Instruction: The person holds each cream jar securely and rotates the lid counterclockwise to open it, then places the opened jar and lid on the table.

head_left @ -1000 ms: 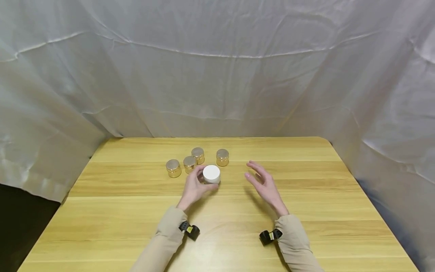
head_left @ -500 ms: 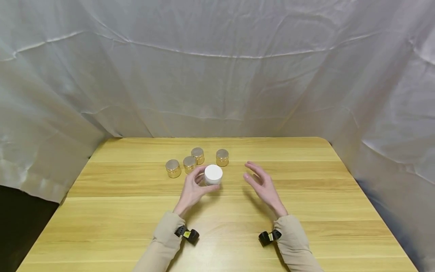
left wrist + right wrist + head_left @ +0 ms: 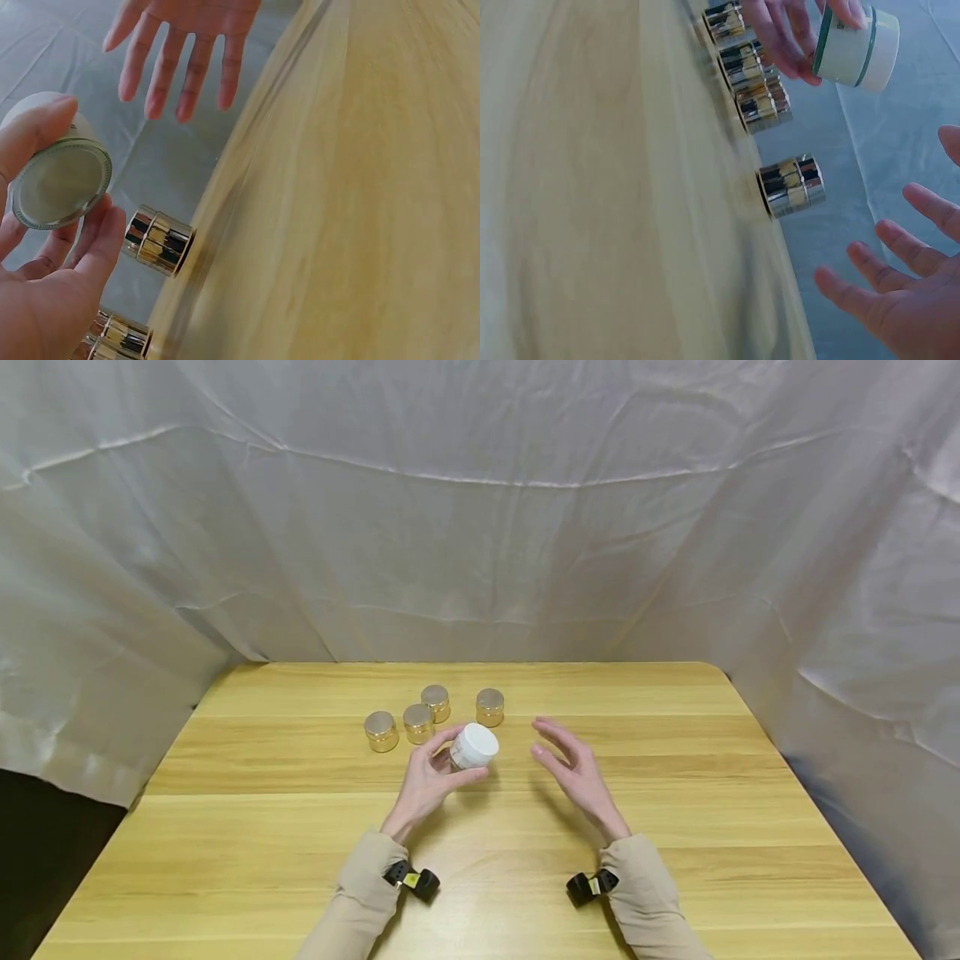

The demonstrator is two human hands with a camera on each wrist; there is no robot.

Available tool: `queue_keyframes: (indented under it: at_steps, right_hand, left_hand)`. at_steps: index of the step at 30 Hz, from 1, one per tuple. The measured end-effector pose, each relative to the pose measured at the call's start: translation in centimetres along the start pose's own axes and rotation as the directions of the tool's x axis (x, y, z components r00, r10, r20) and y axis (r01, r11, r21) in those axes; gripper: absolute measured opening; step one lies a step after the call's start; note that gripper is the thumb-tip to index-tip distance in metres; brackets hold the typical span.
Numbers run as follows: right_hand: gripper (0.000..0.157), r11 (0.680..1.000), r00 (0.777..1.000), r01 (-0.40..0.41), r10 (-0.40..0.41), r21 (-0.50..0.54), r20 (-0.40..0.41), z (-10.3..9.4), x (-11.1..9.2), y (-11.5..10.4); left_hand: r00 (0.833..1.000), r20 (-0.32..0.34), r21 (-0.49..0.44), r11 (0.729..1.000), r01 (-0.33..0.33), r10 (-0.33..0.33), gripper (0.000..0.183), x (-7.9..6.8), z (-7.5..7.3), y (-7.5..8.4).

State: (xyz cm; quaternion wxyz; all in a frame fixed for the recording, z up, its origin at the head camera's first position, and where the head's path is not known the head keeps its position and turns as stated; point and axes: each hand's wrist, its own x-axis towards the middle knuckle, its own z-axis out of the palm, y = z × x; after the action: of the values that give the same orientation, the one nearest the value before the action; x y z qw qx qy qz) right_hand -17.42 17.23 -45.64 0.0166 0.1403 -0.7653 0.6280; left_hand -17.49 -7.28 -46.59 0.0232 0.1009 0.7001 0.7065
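A white-lidded jar [image 3: 476, 745] with a pale body is held by my left hand [image 3: 426, 781], thumb on one side and fingers on the other. It hangs above the table, its lid tipped toward the right. In the left wrist view the round glassy base of the jar [image 3: 64, 184] shows; the right wrist view shows the side of the jar [image 3: 857, 49] and a dark green ring round it. My right hand [image 3: 576, 772] hovers to the right of the jar, fingers spread and relaxed, with nothing in it.
Behind the left hand stand several small gold jars: one at the left [image 3: 382, 732], a gold jar [image 3: 419, 724] beside it, a farther gold jar [image 3: 436, 703], and a separate gold jar [image 3: 491, 707]. Grey cloth [image 3: 480, 543] hangs beyond the wooden table [image 3: 675, 760].
The white-lidded jar has shifted slightly right in my left hand and gone from nearly upright to tilted. My right hand has drifted a little to the left. The gold jars stay put.
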Motion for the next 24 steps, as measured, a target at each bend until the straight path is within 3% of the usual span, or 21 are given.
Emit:
queue_keyframes:
  at_steps: [7, 13, 24]
  right_hand:
    - [0.045, 0.999, 1.0, 0.007, -0.007, 0.053, 0.007, 1.1, -0.2, -1.0]
    - [0.047, 0.998, 0.999, -0.011, 0.007, 0.066, 0.046, 2.0, -0.3, -1.6]
    - [0.046, 0.991, 0.99, -0.079, 0.091, -0.11, 0.105, 2.8, -0.4, -2.0]
  left_hand:
    - [0.999, 0.034, 0.013, 0.999, -0.032, 0.031, 0.07, 0.0, 0.3, -0.1]
    - [0.999, 0.036, 0.037, 0.999, -0.019, 0.018, 0.069, -0.2, 0.6, -0.2]
    - [0.999, 0.048, -0.008, 1.0, 0.015, -0.015, 0.066, -0.2, 1.2, -0.5]
